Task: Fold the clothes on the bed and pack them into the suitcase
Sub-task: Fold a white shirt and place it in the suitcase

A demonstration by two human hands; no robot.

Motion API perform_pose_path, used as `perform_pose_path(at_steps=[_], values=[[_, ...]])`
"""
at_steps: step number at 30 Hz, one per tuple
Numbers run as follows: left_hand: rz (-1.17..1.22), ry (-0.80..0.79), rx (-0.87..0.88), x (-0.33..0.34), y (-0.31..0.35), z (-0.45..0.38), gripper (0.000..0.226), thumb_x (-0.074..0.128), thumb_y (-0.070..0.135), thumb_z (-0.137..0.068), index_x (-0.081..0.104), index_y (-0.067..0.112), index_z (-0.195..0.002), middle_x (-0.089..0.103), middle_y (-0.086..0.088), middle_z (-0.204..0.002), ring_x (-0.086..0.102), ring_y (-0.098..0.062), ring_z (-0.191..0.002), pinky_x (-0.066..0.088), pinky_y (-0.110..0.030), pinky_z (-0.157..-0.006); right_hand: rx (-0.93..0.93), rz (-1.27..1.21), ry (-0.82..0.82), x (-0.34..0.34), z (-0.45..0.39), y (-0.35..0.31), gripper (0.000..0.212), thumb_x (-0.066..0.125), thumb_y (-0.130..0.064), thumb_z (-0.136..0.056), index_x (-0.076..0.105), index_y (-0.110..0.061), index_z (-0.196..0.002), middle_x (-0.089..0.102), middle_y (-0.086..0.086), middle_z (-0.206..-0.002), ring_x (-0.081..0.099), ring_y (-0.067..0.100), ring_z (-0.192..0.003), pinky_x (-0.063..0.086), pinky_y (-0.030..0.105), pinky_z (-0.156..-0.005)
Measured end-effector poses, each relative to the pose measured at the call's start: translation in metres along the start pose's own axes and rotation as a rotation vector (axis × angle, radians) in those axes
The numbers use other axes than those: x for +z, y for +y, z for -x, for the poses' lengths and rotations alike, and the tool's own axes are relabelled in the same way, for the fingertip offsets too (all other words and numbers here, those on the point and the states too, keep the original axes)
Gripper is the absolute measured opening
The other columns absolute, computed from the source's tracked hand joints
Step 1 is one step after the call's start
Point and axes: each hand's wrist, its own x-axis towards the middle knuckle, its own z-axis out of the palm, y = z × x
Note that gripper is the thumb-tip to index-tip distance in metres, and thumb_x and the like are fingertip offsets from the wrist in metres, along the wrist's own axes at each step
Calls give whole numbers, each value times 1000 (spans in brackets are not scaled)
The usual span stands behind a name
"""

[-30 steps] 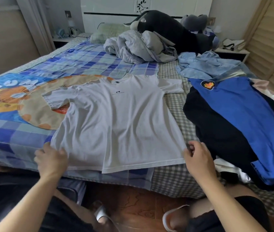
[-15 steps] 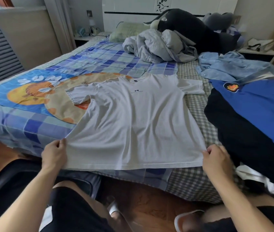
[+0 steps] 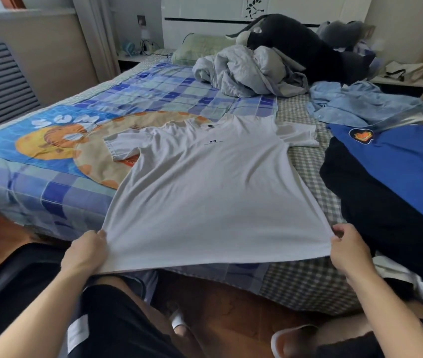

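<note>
A white T-shirt (image 3: 213, 189) lies spread face up on the bed (image 3: 58, 187), collar away from me. My left hand (image 3: 86, 250) grips its lower left hem corner. My right hand (image 3: 348, 250) pinches the lower right hem corner. The hem is pulled taut between them and hangs slightly over the bed's near edge. A black suitcase (image 3: 6, 277) shows at the lower left on the floor, mostly hidden by my arm and leg.
A pile of clothes lies on the right: a blue shirt with a badge (image 3: 409, 166), a black garment (image 3: 375, 205), a light blue shirt (image 3: 360, 104). A grey crumpled blanket (image 3: 246, 71) and a dark plush toy (image 3: 306, 45) sit near the headboard. Wooden floor below.
Both hands have pulled the hem toward me and stretched it wider; the shirt lies flatter and its hem now overhangs the bed edge. My view has shifted right.
</note>
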Motion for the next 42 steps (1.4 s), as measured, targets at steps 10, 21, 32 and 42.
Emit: perform_pose_path(at_steps=[10, 21, 32, 42], values=[[-60, 233, 625, -6, 129, -44, 31, 45, 20, -102, 60, 16, -129, 57, -15, -127, 51, -39, -118, 46, -48, -89, -342, 440, -53, 7, -70, -105, 45, 43, -16, -100, 44, -16, -144, 42, 9, -145, 46, 31, -127, 45, 43, -98], [-91, 214, 202, 1, 192, -220, 40, 39, 45, -100, 59, 11, -106, 60, -27, -125, 57, -43, -113, 46, -47, -91, -269, 509, -125, 86, -223, -165, 53, 35, -34, -103, 25, -32, -156, 35, 8, -156, 27, 38, -140, 33, 46, -111], [-112, 98, 111, -10, 195, -251, 57, 43, 58, -99, 64, 5, -88, 60, -13, -95, 61, -38, -97, 47, -39, -85, -254, 646, -134, 110, -251, -151, 52, 22, -41, -104, 19, -40, -155, 25, -2, -160, 27, 35, -132, 30, 46, -105], [-72, 174, -27, -38, 197, -272, 39, 56, 44, -97, 68, 11, -114, 66, -20, -118, 62, -39, -111, 48, -43, -89, -222, 590, -196, 109, -255, -150, 61, 33, -45, -102, 13, -34, -159, 8, -11, -167, 20, 36, -141, 27, 48, -112]])
